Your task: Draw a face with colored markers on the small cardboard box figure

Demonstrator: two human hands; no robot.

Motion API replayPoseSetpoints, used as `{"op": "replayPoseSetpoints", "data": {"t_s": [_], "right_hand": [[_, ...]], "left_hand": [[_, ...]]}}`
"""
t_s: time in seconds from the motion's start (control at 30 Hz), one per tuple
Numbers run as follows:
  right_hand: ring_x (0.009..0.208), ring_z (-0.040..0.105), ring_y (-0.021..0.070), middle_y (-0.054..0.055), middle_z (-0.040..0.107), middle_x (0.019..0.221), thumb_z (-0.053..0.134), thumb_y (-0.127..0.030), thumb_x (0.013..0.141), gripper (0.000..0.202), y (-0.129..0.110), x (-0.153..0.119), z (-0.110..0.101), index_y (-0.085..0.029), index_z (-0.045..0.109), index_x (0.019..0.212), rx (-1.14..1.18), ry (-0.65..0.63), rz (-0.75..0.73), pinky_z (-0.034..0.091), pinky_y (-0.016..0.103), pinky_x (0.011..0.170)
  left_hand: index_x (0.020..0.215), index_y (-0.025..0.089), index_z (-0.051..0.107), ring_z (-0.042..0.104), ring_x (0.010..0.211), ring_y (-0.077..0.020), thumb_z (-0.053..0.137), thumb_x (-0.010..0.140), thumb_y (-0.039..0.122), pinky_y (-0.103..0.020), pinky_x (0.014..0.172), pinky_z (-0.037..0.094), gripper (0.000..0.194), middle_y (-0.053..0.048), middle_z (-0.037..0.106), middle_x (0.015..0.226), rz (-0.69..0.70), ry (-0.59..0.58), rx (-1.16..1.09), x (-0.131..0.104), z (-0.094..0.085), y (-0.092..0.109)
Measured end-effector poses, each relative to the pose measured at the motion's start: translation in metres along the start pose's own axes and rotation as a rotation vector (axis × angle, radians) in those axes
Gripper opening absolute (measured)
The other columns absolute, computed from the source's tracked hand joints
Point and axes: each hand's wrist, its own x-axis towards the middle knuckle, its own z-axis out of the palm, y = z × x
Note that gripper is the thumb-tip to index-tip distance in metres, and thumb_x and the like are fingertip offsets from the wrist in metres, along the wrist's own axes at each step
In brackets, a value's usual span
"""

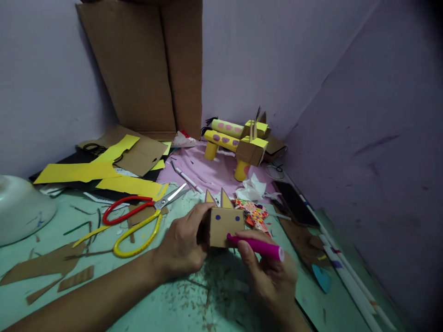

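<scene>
Near the middle of the green tabletop (138, 295), a small cardboard box (223, 227) is gripped at its left side by the left hand (182, 244), while the right hand (275, 279) pinches a magenta marker (265, 248) with its tip at the box's lower front. The hands are apart, one on each side of the box. Two dark dots (218, 217) are already on the upper front, one left and one right, and two pointed pieces (226, 201) stand up from the top. Below the dots, the visible cardboard looks mostly plain; whether the marker has left a line at its tip is too small to tell. At the far side, two long spotted yellow figures (226, 139) appear further along, as judged by their coloured bodies and dark tufts. The box in hand appears apart from them, with no such body visible on it. Red-and-yellow scissors (138, 235) lie to the left, among cardboard scraps (44, 267) and yellow strips (76, 172).
</scene>
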Motion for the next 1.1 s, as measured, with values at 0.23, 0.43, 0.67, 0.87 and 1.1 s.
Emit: {"op": "replayPoseSetpoints", "data": {"t_s": [0.23,0.43,0.67,0.87,1.1], "right_hand": [[0.076,0.073,0.0153,0.001,0.076,0.085,0.061,-0.009,0.089,0.02,-0.0007,0.0003,-0.0017,-0.025,0.068,0.1,0.008,-0.002,0.01,0.059,0.026,0.068],[0.071,0.074,0.0169,0.002,0.076,0.08,0.062,-0.012,0.089,0.013,-0.0004,0.0007,-0.0016,-0.023,0.068,0.095,-0.038,0.048,0.026,0.06,0.027,0.064],[0.065,0.074,0.0173,0.002,0.078,0.08,0.063,-0.015,0.09,0.009,-0.0013,0.0014,-0.001,-0.022,0.069,0.093,-0.065,0.073,0.047,0.061,0.027,0.061],[0.072,0.074,0.0158,0.0,0.077,0.085,0.061,-0.016,0.093,0.014,0.0021,-0.0053,-0.0012,-0.025,0.068,0.1,0.006,0.056,0.105,0.062,0.027,0.068],[0.075,0.075,0.0167,0.001,0.078,0.084,0.062,-0.01,0.089,0.016,-0.0014,-0.0009,-0.0012,-0.023,0.069,0.097,-0.021,0.064,0.029,0.061,0.026,0.068]], "left_hand": [[0.137,0.026,0.038,0.07,0.103,-0.0291,0.06,0.072,0.015,-0.041,0.085,0.058,0.07,-0.009,0.066,0.123,-0.002,-0.008,0.004,0.0004,-0.0022,0.0015],[0.137,0.025,0.039,0.07,0.102,-0.0279,0.06,0.07,0.012,-0.039,0.086,0.058,0.072,-0.01,0.066,0.123,-0.006,-0.002,-0.004,0.001,-0.0025,0.0024],[0.137,0.023,0.038,0.071,0.103,-0.0302,0.06,0.074,0.016,-0.043,0.083,0.059,0.067,-0.012,0.068,0.121,-0.01,-0.003,-0.003,-0.0005,-0.0015,0.0027],[0.136,0.026,0.039,0.07,0.104,-0.0287,0.06,0.073,0.014,-0.041,0.084,0.059,0.068,-0.009,0.068,0.121,-0.013,-0.001,-0.027,0.0007,-0.0028,0.0046],[0.137,0.024,0.038,0.071,0.101,-0.0285,0.058,0.075,0.016,-0.04,0.081,0.059,0.066,-0.01,0.068,0.119,0.013,-0.002,-0.006,-0.0002,-0.0028,0.0037]]}}
